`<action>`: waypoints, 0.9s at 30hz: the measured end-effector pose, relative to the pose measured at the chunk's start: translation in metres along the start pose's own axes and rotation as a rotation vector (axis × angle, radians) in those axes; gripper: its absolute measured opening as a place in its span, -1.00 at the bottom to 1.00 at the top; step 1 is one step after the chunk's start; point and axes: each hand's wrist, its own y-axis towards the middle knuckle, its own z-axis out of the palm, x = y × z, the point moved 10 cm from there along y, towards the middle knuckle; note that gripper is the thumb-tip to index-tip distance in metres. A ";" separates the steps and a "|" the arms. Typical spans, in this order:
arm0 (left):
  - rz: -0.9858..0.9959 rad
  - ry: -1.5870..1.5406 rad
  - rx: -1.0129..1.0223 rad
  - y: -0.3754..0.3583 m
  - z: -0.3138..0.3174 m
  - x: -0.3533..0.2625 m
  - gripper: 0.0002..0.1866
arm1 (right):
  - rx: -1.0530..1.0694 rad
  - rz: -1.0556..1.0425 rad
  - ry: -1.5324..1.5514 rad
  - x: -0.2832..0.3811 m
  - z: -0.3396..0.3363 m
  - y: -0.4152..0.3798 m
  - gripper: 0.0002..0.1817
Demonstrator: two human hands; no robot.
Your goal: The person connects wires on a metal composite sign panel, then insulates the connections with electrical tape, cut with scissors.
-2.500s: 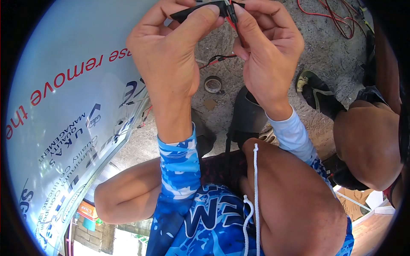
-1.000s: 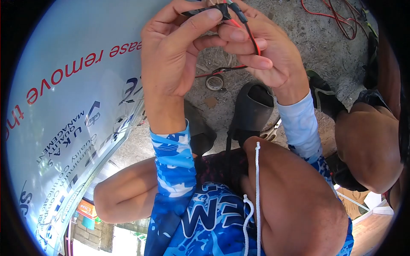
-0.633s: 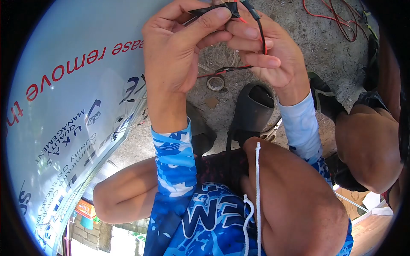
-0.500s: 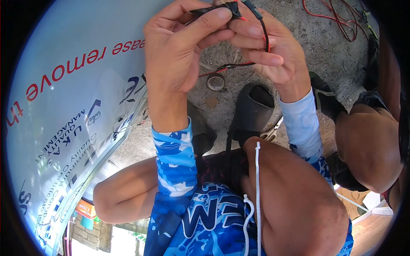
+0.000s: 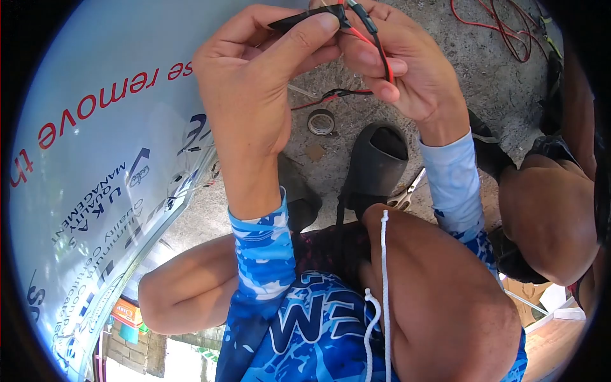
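Note:
My left hand [image 5: 254,89] pinches a strip of black electrical tape [image 5: 296,20] between thumb and fingers, and the tape lies against a wire joint. My right hand [image 5: 407,70] is closed on the red and black wires [image 5: 382,54], which run out of the tape and bend down over its fingers. A dark sleeve-like piece sits on the black wire near the top. Both hands are close together at the top edge, where some fingertips are cut off or hidden. Below them a roll of black tape [image 5: 321,122] lies on the ground.
Scissors [image 5: 404,194] lie beside my sandal [image 5: 375,159]. A large film-covered panel [image 5: 108,159] with printed lettering stands at the left. Red and dark cables [image 5: 509,28] lie at the upper right. Another person's knee [image 5: 547,210] is close on the right.
My left hand has shifted left and slightly down, with the tape strip now stretched further left. My right hand's fingers have moved slightly left with the wires.

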 end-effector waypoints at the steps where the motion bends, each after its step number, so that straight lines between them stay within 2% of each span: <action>1: -0.001 0.004 -0.017 -0.001 -0.001 -0.001 -0.94 | 0.002 0.001 -0.002 0.002 -0.002 0.000 -0.76; 4: 0.022 0.012 0.001 0.001 -0.001 -0.003 -0.92 | -0.018 -0.006 -0.116 0.002 -0.011 0.000 -0.76; 6: 0.055 0.012 0.010 0.003 0.002 -0.006 -0.92 | -0.067 -0.139 -0.260 0.014 -0.015 -0.002 -0.76; 7: 0.083 0.010 0.022 0.003 0.003 -0.009 -0.91 | -0.066 -0.139 -0.259 0.012 -0.003 -0.004 -0.76; 10: 0.068 0.051 0.053 -0.002 0.012 -0.023 -0.91 | -0.245 -0.368 -0.378 0.033 0.007 -0.016 -0.78; 11: 0.068 0.050 0.054 -0.003 0.011 -0.024 -0.91 | -0.226 -0.443 -0.624 0.040 0.007 -0.016 -0.78; 13: 0.089 0.041 0.008 -0.003 0.006 -0.027 -0.91 | -0.200 -0.518 -0.868 0.046 0.026 -0.015 -0.77; 16: 0.141 0.060 0.011 0.002 -0.001 -0.020 -0.90 | -0.294 -0.299 -0.597 0.038 0.019 -0.014 -0.75; 17: 0.141 0.062 0.012 0.002 -0.003 -0.020 -0.90 | -0.163 -0.248 -0.581 0.034 0.021 -0.004 -0.73; 19: 0.093 0.039 0.027 0.001 -0.002 -0.016 -0.90 | -0.036 -0.201 -0.566 0.032 0.018 0.005 -0.71; 21: 0.091 0.026 0.032 0.001 0.000 -0.017 -0.90 | 0.193 -0.219 -0.501 0.032 0.028 0.006 -0.70; 25: 0.070 0.050 0.014 0.001 -0.005 -0.019 -0.90 | 0.194 -0.238 -0.706 0.039 0.032 0.006 -0.70; 27: 0.083 0.067 0.030 0.002 -0.007 -0.022 -0.91 | 0.109 -0.219 -0.769 0.041 0.035 0.003 -0.72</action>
